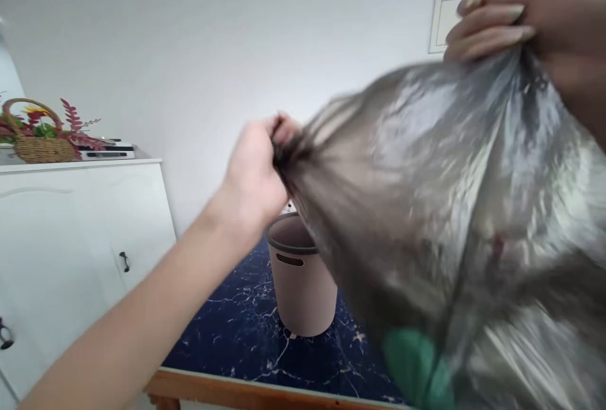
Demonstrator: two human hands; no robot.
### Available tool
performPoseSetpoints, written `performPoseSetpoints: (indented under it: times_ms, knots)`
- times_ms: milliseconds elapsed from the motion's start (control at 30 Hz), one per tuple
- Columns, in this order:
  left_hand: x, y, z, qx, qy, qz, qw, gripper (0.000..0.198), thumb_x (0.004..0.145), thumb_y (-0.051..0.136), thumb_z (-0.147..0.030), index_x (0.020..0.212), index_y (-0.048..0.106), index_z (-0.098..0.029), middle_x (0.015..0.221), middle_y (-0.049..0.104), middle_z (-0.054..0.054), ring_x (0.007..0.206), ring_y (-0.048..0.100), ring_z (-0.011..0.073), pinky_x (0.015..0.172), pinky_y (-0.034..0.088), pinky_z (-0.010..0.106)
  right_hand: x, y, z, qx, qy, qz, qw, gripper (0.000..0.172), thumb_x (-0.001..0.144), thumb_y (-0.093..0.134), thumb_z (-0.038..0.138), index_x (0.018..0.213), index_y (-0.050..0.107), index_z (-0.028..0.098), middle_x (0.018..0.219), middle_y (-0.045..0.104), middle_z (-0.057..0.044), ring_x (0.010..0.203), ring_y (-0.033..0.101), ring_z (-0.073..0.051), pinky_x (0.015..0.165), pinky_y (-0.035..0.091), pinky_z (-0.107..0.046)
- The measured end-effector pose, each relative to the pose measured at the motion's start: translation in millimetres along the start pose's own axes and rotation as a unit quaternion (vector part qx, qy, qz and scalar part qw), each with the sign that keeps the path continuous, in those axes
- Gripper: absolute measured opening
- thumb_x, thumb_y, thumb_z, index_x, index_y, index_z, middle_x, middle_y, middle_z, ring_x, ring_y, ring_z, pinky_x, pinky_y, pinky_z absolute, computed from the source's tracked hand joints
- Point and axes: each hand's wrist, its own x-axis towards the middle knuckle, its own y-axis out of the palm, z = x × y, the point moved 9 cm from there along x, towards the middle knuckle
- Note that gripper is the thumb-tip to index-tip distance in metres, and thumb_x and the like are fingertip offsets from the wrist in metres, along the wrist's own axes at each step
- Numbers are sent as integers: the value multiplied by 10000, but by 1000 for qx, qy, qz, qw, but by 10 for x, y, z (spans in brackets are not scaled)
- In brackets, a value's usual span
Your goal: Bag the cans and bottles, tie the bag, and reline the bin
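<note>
A dark, see-through garbage bag point(407, 189) is stretched between my two hands and fills the right side of the view. My left hand point(258, 163) is closed around a bunched part of the bag's edge. Higher up at the right, my right hand point(511, 24) grips another part of the bag in its curled fingers. Something green point(414, 359) shows through the plastic near the bottom; its kind is unclear. Behind the bag, a pinkish trash can point(303, 290) with a dark rim stands upright, partly covered by the bag.
The trash can rests on a table with a dark blue marbled top point(227, 334) and a wooden front edge point(227, 388). A white cabinet point(71, 227) at the left carries a wicker flower basket point(45, 148) and a white device point(111, 151). A pale panel point(440, 24) is on the wall.
</note>
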Motion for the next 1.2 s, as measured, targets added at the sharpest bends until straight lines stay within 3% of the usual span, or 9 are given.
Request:
performPoseSetpoints:
  times_ms: [100, 200, 333, 467, 667, 767, 867, 1067, 1200]
  knots:
    - [-374, -146, 609, 81, -191, 98, 973, 363, 903, 578, -82, 623, 387, -211, 539, 260, -56, 389, 291, 78, 423, 279, 223, -168, -91, -397, -23, 71, 7, 997, 439, 1140, 395, 257, 720, 515, 208, 531, 276, 118, 345, 234, 36, 315, 106, -60]
    - [-611, -312, 922, 147, -245, 163, 944, 370, 900, 639, -187, 603, 419, -206, 526, 228, -76, 400, 177, 69, 405, 215, 248, -249, -205, -748, -43, 103, 28, 993, 423, 1143, 432, 329, 761, 563, 203, 571, 240, 96, 364, 199, -4, 288, 102, -137]
    - [-633, -493, 1080, 237, -191, 189, 934, 318, 944, 682, -381, 713, 548, -208, 564, 244, -85, 433, 169, 72, 419, 180, 246, -367, -271, -1106, -109, 117, 54, 986, 420, 1141, 395, 372, 800, 578, 210, 612, 205, 84, 436, 146, -54, 316, 159, -175]
    - [-601, -513, 1135, 323, -98, 219, 915, 381, 941, 703, -551, 801, 583, -218, 581, 306, -81, 485, 282, 87, 476, 277, 232, -495, -214, -1327, -179, 99, 79, 976, 401, 1086, 523, 500, 801, 553, 220, 654, 219, 76, 502, 136, -82, 383, 146, -213]
    - [-645, -439, 1427, 460, -65, 273, 842, 592, 824, 812, -596, 1244, 654, -210, 657, 499, -56, 619, 510, 156, 626, 437, 287, -600, 11, -1689, -212, 74, 146, 963, 512, 973, 602, 706, 833, 566, 215, 667, 229, 82, 541, 208, -98, 464, 201, -244]
    - [-686, -356, 1610, 481, -64, 315, 816, 455, 825, 807, -563, 1079, 691, -203, 722, 602, -7, 698, 598, 208, 657, 472, 319, -654, 136, -1765, -266, 37, 169, 948, 549, 994, 524, 736, 832, 601, 217, 688, 414, 38, 630, 439, -133, 576, 392, -260]
    - [-694, -327, 1687, 484, -46, 321, 812, 301, 878, 755, -491, 929, 690, -202, 825, 691, 40, 803, 658, 252, 716, 500, 344, -713, 208, -1729, -356, -15, 197, 913, 575, 1030, 444, 725, 904, 705, 228, 889, 661, -33, 887, 626, -200, 853, 503, -325]
    - [-741, -440, 1701, 450, -60, 320, 832, 407, 938, 661, -540, 730, 637, -191, 667, 612, 17, 686, 593, 217, 670, 458, 329, -833, -23, -1790, -297, 4, 290, 910, 536, 993, 604, 659, 1394, 676, 311, 1422, 667, -90, 1372, 559, -320, 1144, 464, -507]
    - [-769, -479, 1685, 405, -57, 320, 855, 454, 892, 725, -566, 673, 611, -185, 637, 558, -4, 703, 585, 205, 727, 470, 321, -968, -124, -2092, -213, 73, 304, 926, 596, 915, 739, 625, 1390, 684, 270, 1320, 728, -97, 1298, 627, -320, 1133, 488, -511]
